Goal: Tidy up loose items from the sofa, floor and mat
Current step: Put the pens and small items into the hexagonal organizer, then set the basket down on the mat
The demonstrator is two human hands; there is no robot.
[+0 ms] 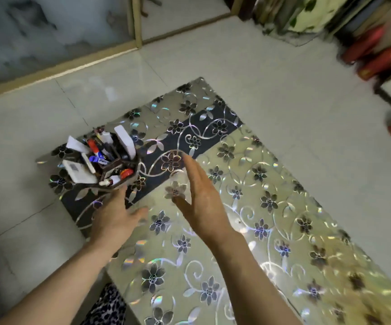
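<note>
A brown organizer (pixel 110 165) crammed with markers, white cards and small bottles stands tilted over the far left corner of the shiny floral mat (pixel 248 219). My left hand (pixel 117 216) reaches to its near lower edge with fingers stretched out and touching the base, thumb spread to the right. Whether the organizer rests on the mat or on my fingers is unclear. My right hand (pixel 201 202) is to the right of it and holds a clear cup (pixel 177 184) between thumb and fingers, above the mat's dark band.
Pale floor tiles (pixel 295 90) surround the mat. A frosted glass panel with a wooden frame (pixel 136 22) runs along the far left. Red items (pixel 377 55) and a dark furniture leg (pixel 389 99) sit at the far right. Leaf-print fabric (pixel 307 17) hangs at the top.
</note>
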